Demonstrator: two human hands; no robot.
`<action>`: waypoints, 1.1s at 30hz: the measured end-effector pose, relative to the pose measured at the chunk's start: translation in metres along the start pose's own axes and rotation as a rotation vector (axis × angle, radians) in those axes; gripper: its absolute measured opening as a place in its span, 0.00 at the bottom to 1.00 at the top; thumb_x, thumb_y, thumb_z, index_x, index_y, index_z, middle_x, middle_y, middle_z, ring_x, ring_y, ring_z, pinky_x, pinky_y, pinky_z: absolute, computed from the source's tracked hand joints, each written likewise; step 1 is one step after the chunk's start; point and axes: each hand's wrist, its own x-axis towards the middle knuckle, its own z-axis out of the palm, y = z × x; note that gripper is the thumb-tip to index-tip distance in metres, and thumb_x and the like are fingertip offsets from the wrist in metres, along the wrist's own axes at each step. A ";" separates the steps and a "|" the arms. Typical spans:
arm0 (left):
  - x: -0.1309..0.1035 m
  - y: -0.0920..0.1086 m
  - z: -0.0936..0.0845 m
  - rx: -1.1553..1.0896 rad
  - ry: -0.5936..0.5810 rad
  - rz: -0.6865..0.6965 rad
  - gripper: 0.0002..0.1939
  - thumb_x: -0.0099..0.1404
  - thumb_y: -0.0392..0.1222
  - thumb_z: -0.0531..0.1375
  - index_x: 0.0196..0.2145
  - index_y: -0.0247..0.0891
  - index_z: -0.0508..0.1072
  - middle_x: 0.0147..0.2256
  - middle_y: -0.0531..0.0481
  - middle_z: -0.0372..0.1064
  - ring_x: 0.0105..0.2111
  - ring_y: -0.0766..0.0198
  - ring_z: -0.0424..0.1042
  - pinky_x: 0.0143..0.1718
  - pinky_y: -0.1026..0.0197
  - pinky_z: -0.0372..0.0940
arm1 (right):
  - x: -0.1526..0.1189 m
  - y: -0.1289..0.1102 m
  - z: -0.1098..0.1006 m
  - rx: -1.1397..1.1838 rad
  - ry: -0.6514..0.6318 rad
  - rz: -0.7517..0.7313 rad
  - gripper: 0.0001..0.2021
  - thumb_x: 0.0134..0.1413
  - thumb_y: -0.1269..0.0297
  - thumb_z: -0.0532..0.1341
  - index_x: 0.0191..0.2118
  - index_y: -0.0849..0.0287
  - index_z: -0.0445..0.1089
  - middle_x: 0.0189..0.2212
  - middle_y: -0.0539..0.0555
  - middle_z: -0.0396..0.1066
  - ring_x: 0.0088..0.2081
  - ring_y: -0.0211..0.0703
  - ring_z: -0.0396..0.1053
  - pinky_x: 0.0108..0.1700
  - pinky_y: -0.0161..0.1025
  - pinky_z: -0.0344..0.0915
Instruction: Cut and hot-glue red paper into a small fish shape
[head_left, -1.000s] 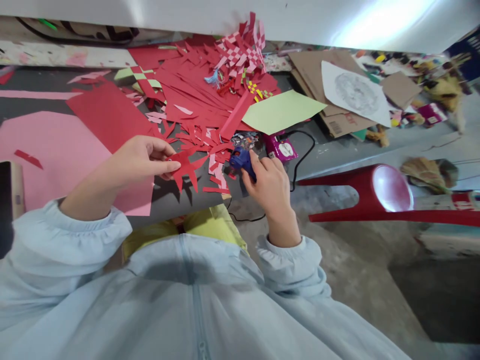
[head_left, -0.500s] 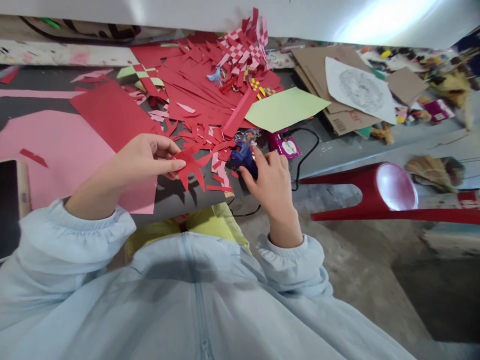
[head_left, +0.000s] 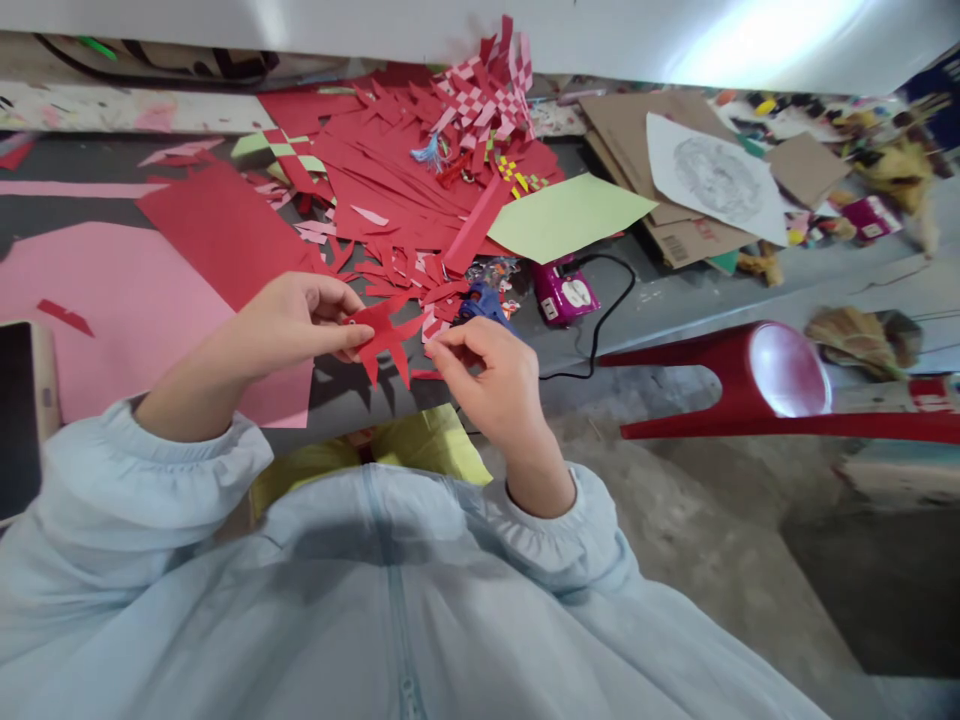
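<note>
My left hand (head_left: 319, 315) pinches a red paper cut-out (head_left: 384, 338) between thumb and fingers, just above the table's front edge. The cut-out has pointed strips sticking out on its right and lower sides, and a small white spot near my thumb. Close to its right tips is my right hand (head_left: 491, 375), thumb and index finger pressed together; anything between them is too small to make out. Behind the right hand lies a dark blue plastic tool (head_left: 484, 303), partly covered by the fingers. Red and pink paper scraps (head_left: 409, 268) lie around both hands.
Pink sheet (head_left: 112, 290) and red sheet (head_left: 217, 225) lie left, with a phone (head_left: 21, 420) at the edge. A pale green sheet (head_left: 574, 215), purple box (head_left: 564, 295) with black cord, and cardboard (head_left: 682, 235) are right. A red stool-like object (head_left: 739, 385) stands beside the table.
My right hand has let go of the dark blue tool and moved left and down beside the red cut-out, its fingertips now pinched. My left hand still holds the cut-out nearly in place.
</note>
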 end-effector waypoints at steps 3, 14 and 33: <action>0.000 -0.002 -0.001 0.021 -0.006 0.014 0.11 0.57 0.49 0.66 0.33 0.41 0.75 0.25 0.52 0.76 0.28 0.61 0.78 0.33 0.61 0.73 | -0.005 -0.001 0.005 0.041 -0.031 0.046 0.08 0.58 0.62 0.63 0.28 0.55 0.70 0.25 0.48 0.69 0.28 0.37 0.64 0.33 0.37 0.61; 0.002 -0.002 0.004 -0.057 -0.033 0.055 0.09 0.56 0.45 0.66 0.31 0.37 0.74 0.23 0.54 0.74 0.24 0.65 0.76 0.29 0.66 0.70 | -0.007 0.003 0.008 0.171 0.078 0.072 0.07 0.58 0.66 0.65 0.29 0.55 0.74 0.27 0.48 0.75 0.30 0.37 0.70 0.35 0.37 0.66; 0.003 -0.009 0.013 0.024 -0.168 0.178 0.10 0.56 0.48 0.66 0.31 0.39 0.77 0.22 0.54 0.75 0.23 0.64 0.75 0.22 0.67 0.65 | 0.002 -0.001 0.023 0.205 0.021 0.093 0.08 0.54 0.66 0.66 0.26 0.57 0.72 0.25 0.48 0.65 0.31 0.37 0.64 0.33 0.37 0.62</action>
